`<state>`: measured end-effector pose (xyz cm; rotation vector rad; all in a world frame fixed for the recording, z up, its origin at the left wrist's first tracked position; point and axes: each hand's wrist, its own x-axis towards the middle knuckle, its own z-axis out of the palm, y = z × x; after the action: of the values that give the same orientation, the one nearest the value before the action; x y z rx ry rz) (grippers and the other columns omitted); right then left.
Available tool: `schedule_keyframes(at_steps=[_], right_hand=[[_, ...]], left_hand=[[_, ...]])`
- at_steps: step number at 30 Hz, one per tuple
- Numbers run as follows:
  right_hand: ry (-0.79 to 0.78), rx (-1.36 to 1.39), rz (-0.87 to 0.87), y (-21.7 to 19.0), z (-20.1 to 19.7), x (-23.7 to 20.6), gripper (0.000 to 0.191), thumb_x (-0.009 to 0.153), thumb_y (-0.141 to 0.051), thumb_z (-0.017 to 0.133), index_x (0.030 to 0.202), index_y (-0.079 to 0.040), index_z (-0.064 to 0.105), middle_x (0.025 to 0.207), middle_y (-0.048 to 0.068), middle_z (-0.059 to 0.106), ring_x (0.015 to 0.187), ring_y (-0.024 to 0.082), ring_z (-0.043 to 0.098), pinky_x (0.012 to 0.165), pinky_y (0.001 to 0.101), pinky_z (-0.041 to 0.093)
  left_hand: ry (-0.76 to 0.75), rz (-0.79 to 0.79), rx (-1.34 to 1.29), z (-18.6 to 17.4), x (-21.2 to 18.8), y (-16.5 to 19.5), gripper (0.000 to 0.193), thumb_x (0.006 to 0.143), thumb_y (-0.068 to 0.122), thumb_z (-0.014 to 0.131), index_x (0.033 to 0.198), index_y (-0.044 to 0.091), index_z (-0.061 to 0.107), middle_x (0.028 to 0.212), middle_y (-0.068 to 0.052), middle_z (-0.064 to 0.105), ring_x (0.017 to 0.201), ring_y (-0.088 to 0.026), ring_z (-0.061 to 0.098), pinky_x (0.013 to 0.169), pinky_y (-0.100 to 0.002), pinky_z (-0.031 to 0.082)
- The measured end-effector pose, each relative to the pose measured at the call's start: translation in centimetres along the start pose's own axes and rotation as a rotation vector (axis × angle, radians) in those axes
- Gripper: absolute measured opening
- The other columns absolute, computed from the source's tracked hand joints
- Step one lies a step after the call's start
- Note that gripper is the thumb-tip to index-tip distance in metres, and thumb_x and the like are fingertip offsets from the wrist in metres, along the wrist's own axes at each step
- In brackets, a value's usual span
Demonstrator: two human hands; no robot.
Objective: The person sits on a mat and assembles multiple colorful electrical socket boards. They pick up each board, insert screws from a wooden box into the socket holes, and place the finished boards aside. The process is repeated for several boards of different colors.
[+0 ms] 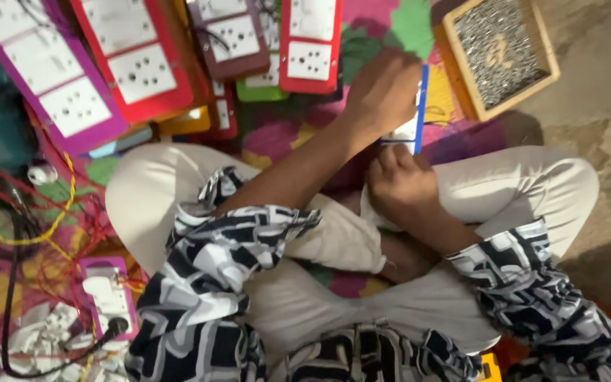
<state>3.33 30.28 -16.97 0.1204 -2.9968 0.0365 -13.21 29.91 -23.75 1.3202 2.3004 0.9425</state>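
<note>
Two crossed legs in pale trousers point(518, 187) fill the middle, seated on a patchwork mat of pink, green and yellow point(277, 134), with black-and-white patterned sleeves point(228, 240) reaching forward over them. Spread along the top left: a purple switch board with white plates point(51, 71), a red one point(132, 53) beside it, a maroon one point(231, 35) and a second red board point(311, 42) further right, all lying flat or overlapping. At top right, on bare ground just off the mat: a wooden tray full of small grey metal pieces point(496, 49). Down the left edge: a tangle of yellow, red and black wires point(22, 212), and near the bottom a small purple socket strip point(107, 293) with a black plug in it. Between the knees and the tray: a narrow blue-edged board with a white face point(413, 124), held almost on edge. Left hand point(383, 92) curled over its upper part, fingers closed around it. Right hand point(401, 187) just below, touching its lower end, fingers bent inward; whether gripping the board or something small, cannot tell.
</note>
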Motion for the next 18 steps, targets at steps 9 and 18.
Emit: schedule_keyframes(at_steps=[9, 18], right_hand=[[-0.172, 0.066, -0.054, 0.4, 1.2, 0.0, 0.019, 0.068, -0.025, 0.067, 0.068, -0.007, 0.070, 0.093, 0.014, 0.067, 0.090, 0.031, 0.064, 0.061, 0.0430, 0.053], [-0.312, 0.060, 0.003, -1.0, 0.8, 0.8, 0.022, 0.061, -0.025, 0.072, 0.074, -0.008, 0.078, 0.096, 0.020, 0.068, 0.097, 0.041, 0.065, 0.068, 0.0482, 0.057]], left_hand=[[0.148, 0.066, -0.043, -1.4, -1.1, 0.3, 0.036, 0.083, 0.014, 0.073, 0.115, 0.001, 0.064, 0.107, -0.021, 0.066, 0.101, -0.040, 0.065, 0.083, -0.050, 0.055], [0.119, -0.056, 0.224, -2.9, -2.2, 3.1, 0.072, 0.071, 0.044, 0.083, 0.121, -0.001, 0.059, 0.109, -0.027, 0.063, 0.099, -0.043, 0.065, 0.080, -0.049, 0.055]])
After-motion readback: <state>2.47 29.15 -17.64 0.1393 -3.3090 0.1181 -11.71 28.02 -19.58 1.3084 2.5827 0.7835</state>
